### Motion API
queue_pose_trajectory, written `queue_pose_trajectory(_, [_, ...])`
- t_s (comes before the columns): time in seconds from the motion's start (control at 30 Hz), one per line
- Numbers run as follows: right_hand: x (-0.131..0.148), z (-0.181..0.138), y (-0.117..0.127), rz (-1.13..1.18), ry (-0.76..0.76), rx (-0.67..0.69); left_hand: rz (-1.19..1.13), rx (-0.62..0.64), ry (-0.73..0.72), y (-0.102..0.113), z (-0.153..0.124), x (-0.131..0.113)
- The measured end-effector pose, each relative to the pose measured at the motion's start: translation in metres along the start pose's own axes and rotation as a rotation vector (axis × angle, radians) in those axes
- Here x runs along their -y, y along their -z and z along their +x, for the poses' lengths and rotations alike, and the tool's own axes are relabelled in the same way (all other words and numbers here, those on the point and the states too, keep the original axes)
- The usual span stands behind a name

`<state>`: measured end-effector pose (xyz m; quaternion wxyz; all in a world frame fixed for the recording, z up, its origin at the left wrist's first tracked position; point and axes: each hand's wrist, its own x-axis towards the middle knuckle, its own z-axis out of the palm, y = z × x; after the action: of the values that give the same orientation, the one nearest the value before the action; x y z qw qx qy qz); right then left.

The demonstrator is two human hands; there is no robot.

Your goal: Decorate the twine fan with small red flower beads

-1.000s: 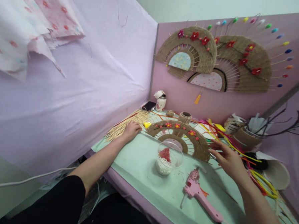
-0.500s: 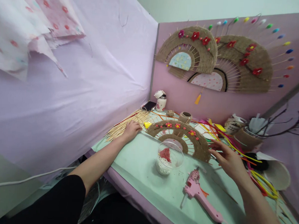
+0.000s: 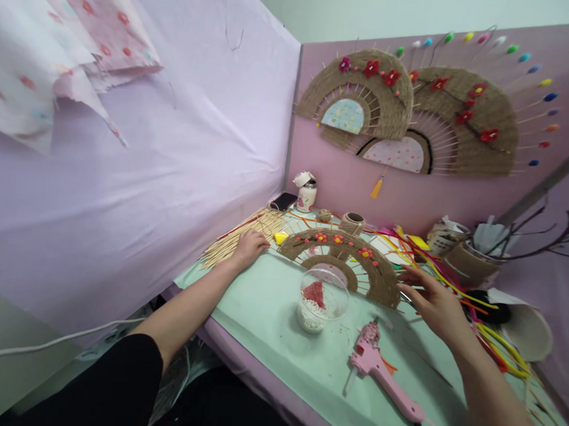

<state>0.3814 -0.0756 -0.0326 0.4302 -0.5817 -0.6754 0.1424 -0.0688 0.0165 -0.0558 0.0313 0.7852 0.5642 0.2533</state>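
My left hand point(image 3: 251, 245) rests on the near end of a bundle of thin wooden sticks point(image 3: 238, 235) at the table's left edge, fingers curled over them. My right hand point(image 3: 433, 302) hovers with fingers spread beside the right end of a half-round twine fan point(image 3: 381, 269) that lies flat on the mint-green table point(image 3: 279, 314) and carries small red flowers. In front of the fan stands a clear plastic cup point(image 3: 322, 300) with white beads and a red lump inside.
A pink glue gun point(image 3: 383, 377) lies near my right forearm. Coloured strips point(image 3: 453, 273), a twine spool point(image 3: 352, 223), a white jar point(image 3: 306, 193), a phone point(image 3: 284, 201) and branches in a pot point(image 3: 473, 261) crowd the back. Finished fans point(image 3: 414, 112) hang on the pink partition.
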Motion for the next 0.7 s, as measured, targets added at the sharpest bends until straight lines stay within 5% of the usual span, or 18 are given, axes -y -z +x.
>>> queue_pose_trajectory(0.7, [-0.004, -0.0007, -0.0006, -0.006, 0.014, -0.003, 0.012, 0.01, 0.001, 0.0015, 0.0004, -0.0036])
